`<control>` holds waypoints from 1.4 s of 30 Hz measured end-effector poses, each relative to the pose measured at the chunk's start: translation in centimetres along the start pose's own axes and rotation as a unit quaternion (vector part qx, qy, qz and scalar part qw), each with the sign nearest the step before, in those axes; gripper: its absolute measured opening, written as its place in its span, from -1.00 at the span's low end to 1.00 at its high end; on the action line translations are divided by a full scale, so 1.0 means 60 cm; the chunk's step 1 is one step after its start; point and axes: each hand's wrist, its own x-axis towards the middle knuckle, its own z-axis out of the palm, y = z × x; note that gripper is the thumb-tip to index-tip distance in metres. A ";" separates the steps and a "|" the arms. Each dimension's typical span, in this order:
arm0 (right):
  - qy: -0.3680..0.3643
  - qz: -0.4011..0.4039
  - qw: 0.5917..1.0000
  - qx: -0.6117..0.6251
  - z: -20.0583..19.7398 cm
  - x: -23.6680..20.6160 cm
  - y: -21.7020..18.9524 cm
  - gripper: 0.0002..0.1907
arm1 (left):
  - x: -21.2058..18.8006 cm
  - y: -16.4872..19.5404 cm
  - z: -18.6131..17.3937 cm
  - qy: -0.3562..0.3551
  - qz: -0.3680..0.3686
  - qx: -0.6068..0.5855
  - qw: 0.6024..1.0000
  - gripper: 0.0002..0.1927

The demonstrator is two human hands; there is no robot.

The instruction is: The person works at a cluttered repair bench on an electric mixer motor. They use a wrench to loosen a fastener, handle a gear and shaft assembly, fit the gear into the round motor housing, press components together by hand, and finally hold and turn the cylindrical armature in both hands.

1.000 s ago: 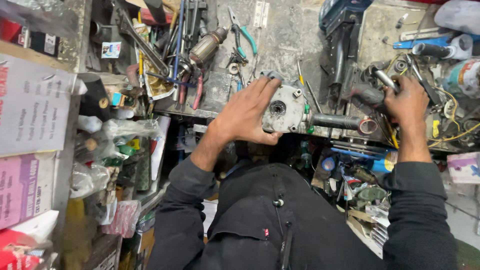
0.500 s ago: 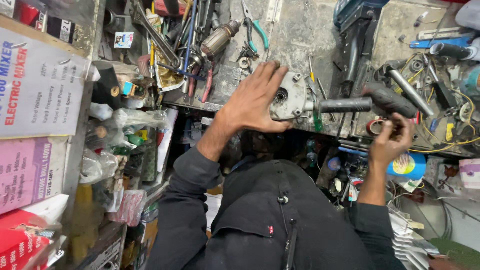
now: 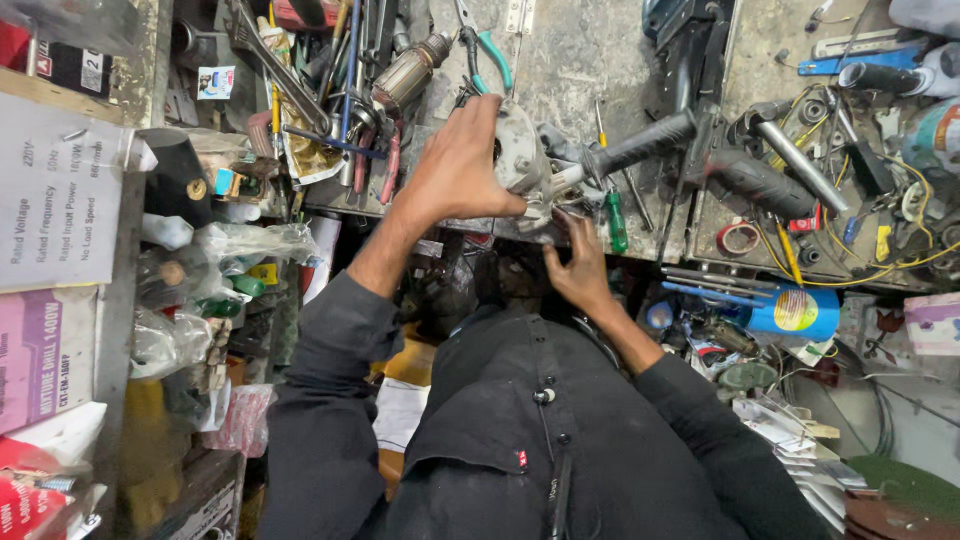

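My left hand is stretched forward from a bent elbow, the black sleeve pushed back so the forearm is bare. The palm lies over the pale grey cast-metal housing, the back of the hand faces up to me, and the thumb presses along the near side of the part, so this hand is closed on it. The housing sits at the near edge of the worn grey metal workbench, and a black ribbed handle sticks out from its right side over the bench.

My right hand is lower and closer to my body, just under the bench edge. Its wrist is bent upward and the fingers are loosely spread, the tips reaching up to the underside of the housing. I cannot tell if they grip something there or only touch it. The two hands are near each other, one above and one below the same part.

Just beside the right fingertips lies a screwdriver with a green handle. Behind the left hand I see pliers with teal grips and a copper-wound motor armature among the other tools.
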 end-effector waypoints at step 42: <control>-0.108 -0.035 0.993 -0.029 -0.034 -0.038 0.053 -0.39 | -0.107 0.176 -0.063 -0.043 0.272 -0.014 0.961 0.10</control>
